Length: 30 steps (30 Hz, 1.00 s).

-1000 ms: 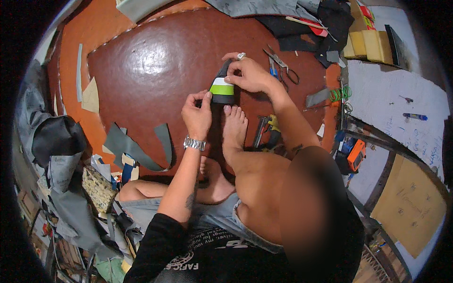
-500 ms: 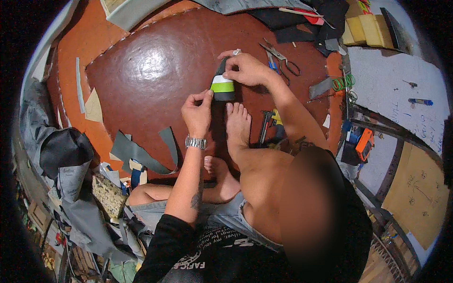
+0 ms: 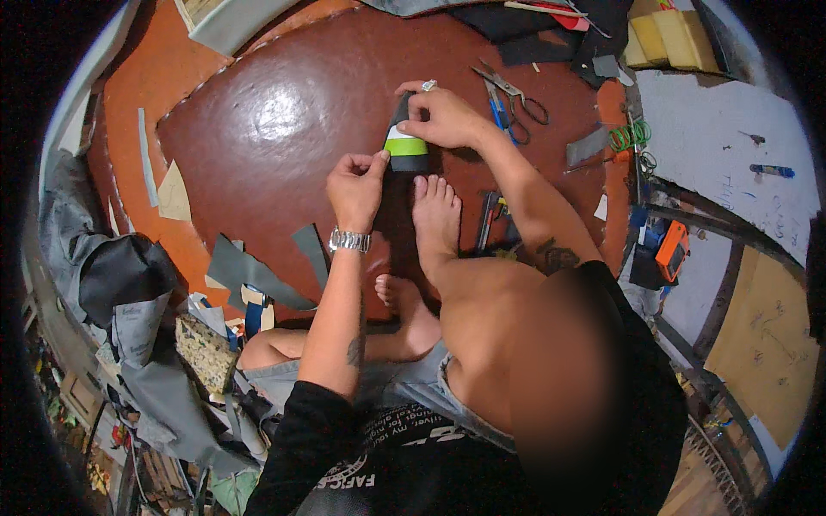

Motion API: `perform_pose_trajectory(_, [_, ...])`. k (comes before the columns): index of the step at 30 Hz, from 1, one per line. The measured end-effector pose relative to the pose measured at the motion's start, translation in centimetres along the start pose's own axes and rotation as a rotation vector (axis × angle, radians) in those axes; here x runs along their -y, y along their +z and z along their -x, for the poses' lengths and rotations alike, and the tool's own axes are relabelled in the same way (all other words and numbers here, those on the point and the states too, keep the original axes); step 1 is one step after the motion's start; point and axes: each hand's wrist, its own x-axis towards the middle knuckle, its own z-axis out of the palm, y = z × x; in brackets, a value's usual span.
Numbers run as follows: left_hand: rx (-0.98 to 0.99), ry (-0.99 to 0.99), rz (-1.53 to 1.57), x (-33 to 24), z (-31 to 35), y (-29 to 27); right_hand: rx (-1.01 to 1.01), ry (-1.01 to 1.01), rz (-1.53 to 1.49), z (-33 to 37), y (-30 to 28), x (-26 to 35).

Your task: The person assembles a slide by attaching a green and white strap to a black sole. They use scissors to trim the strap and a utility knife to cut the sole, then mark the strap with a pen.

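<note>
A small tapered dark grey piece with white and lime green bands [image 3: 408,148] lies in front of my raised foot, on the reddish-brown work surface. Thumb and forefinger of my left hand [image 3: 354,185], closed together, pinch its left edge beside the green band. Over its narrow far end, my right hand [image 3: 447,119] is bent closed, its thumb pressed by the white band and a ring on one finger. Part of the piece's far end is hidden under that hand. A metal watch [image 3: 351,240] is on my left wrist.
Scissors [image 3: 514,99] lie beyond my right hand, a cutter knife [image 3: 489,215] beside my foot. Dark grey offcuts [image 3: 258,275] are at the left. Material scraps [image 3: 142,344] heap up at the near left; yellow foam blocks [image 3: 675,41] stand at the far right.
The whole view has shifted slightly. My right thumb has slid a little to the left on the white band; my left hand keeps its pinch at the piece's edge.
</note>
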Motion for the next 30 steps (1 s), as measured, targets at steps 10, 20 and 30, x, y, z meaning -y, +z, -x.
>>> perform_pose_trajectory(10, [0.133, -0.062, 0.167, 1.1, -0.2, -1.1, 0.049, 0.012, 0.025, -1.0, -0.6, 0.1])
perform_pose_trajectory(20, [0.402, 0.196, 0.106, 1.7, -2.2, -2.5, 0.127, 0.063, 0.103, -1.3, -1.2, 0.3])
perform_pose_trajectory(30, [0.608, 0.296, -0.112, 1.3, -3.2, -3.9, 0.113, 0.009, 0.117, -1.5, -1.2, 0.2])
